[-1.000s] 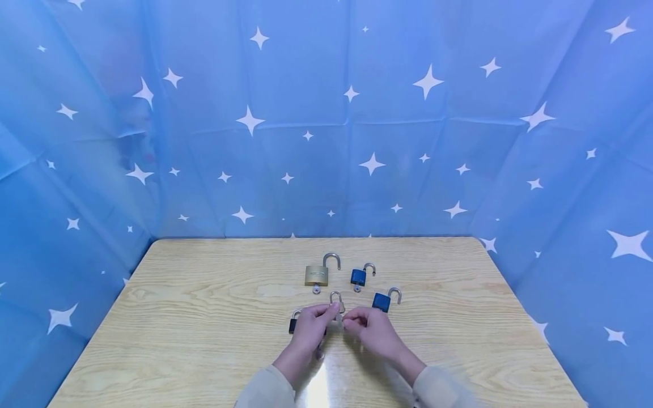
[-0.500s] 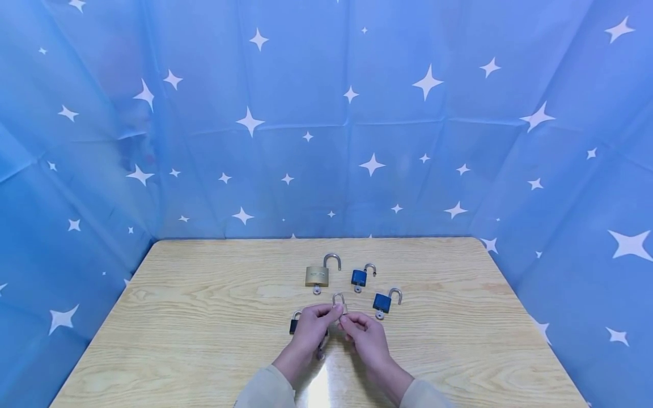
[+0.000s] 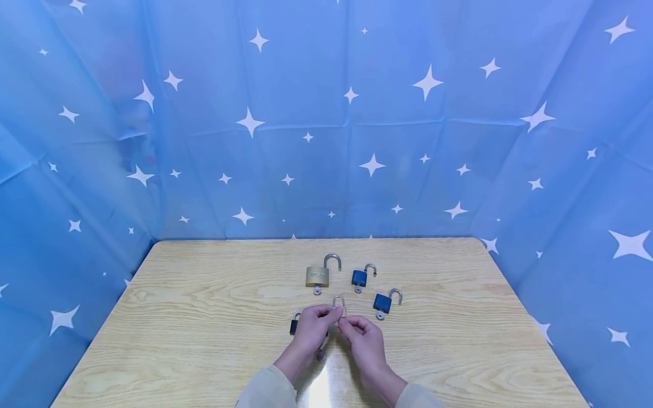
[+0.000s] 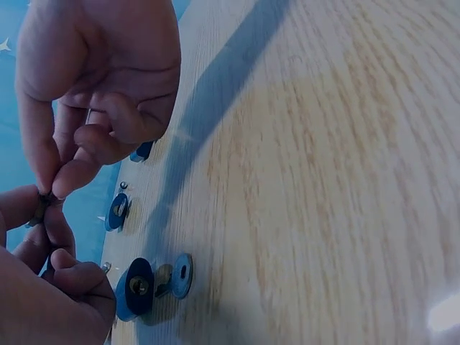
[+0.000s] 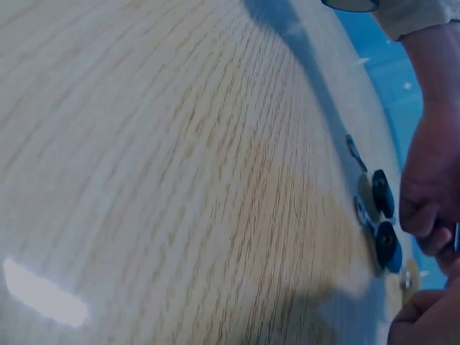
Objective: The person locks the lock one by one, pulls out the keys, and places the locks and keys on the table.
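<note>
My left hand (image 3: 310,330) pinches a small brass padlock (image 4: 39,210) between thumb and fingers, its silver shackle (image 3: 339,297) pointing away from me in the head view. Right below the lock, thumb and forefinger of my right hand (image 3: 368,343) pinch what looks like a small key, almost wholly hidden by the fingertips. In the left wrist view both hands' fingertips meet at the lock, raised above the table. A black padlock (image 3: 293,327) lies just left of my left hand. Another lock with a key (image 3: 320,356) is partly covered by that hand.
Beyond the hands lie a large brass padlock (image 3: 317,276) and two blue padlocks, one farther back (image 3: 359,277) and one nearer (image 3: 382,303). Their shackles are swung open and keys stick out below. A blue star-patterned curtain (image 3: 326,170) surrounds the wooden table (image 3: 204,317).
My right hand has moved slightly left and toward me, its fingertips closing in under the small padlock and uncovering the nearer blue lock's key. The left hand has hardly moved.
</note>
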### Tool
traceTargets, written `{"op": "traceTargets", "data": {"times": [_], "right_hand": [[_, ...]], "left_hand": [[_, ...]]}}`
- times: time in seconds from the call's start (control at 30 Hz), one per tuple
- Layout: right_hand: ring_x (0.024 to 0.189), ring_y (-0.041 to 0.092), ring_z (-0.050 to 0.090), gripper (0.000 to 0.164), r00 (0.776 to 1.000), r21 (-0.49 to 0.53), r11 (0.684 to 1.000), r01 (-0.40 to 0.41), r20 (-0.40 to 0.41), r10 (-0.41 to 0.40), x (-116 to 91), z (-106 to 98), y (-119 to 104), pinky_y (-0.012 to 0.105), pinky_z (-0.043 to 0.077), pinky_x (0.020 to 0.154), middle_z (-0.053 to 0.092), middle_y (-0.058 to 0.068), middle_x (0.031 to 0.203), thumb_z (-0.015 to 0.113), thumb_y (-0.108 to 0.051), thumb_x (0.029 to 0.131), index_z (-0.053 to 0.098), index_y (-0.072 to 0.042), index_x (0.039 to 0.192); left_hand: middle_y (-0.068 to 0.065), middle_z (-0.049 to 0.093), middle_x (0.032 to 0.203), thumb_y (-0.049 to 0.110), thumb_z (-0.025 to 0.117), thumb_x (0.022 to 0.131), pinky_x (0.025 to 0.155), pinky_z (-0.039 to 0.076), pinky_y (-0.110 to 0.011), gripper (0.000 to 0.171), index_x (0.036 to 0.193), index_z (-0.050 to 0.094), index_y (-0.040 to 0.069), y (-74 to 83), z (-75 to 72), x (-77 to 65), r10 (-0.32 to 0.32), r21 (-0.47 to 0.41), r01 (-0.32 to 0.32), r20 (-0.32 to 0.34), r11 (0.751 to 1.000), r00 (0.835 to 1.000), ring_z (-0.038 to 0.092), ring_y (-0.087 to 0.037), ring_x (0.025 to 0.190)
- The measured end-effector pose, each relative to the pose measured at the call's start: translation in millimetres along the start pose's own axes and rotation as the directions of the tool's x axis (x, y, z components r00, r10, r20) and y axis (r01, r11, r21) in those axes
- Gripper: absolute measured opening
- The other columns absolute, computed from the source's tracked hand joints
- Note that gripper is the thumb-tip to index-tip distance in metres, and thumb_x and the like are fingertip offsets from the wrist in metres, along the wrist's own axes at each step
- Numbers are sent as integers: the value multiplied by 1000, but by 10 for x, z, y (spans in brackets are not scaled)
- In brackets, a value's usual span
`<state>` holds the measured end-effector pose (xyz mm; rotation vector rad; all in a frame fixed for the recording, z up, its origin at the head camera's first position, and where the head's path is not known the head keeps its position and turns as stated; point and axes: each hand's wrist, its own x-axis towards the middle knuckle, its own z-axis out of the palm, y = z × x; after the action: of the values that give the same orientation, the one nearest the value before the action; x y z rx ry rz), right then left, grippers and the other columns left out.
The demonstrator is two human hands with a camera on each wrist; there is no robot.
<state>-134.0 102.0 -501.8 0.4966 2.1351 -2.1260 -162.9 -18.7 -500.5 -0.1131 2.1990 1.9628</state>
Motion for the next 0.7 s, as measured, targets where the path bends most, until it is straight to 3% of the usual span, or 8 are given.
{"op": "traceTargets", "data": {"times": [0.23,0.37,0.47,0.7], "right_hand": [[63,11,46,20,1000,-8,1000,20,-12,-20,-18,4,-23,21,36,54,68,7,83,67,-19,87,65,-1,97],[65,10,47,19,999,-19,999,39,-10,-39,-16,-6,-25,22,38,58,64,1,77,65,-15,87,64,2,97],[66,11,48,18,999,-20,999,39,-11,-39,-11,-10,-27,23,38,60,62,-2,75,63,-13,86,64,2,96],[70,15,49,18,1000,-49,999,23,15,-23,-13,-38,-44,25,38,62,63,1,78,63,-14,85,64,1,94]], "left_hand": [[0,64,84,37,69,86,71,40,-32,28,89,72,9,9,41,-27,-9,2,9,-43,1000,999,51,-15,78],[1,60,75,37,70,85,60,39,-28,29,87,71,9,19,65,-42,-29,-20,28,-57,999,998,45,-11,62],[2,59,73,37,70,85,59,38,-27,29,85,71,8,16,82,-39,-21,-23,20,-67,1000,998,43,-10,61],[-1,67,87,38,70,85,78,44,-35,28,84,72,10,-20,118,-33,-10,5,11,-97,1000,995,54,-14,83]]}}
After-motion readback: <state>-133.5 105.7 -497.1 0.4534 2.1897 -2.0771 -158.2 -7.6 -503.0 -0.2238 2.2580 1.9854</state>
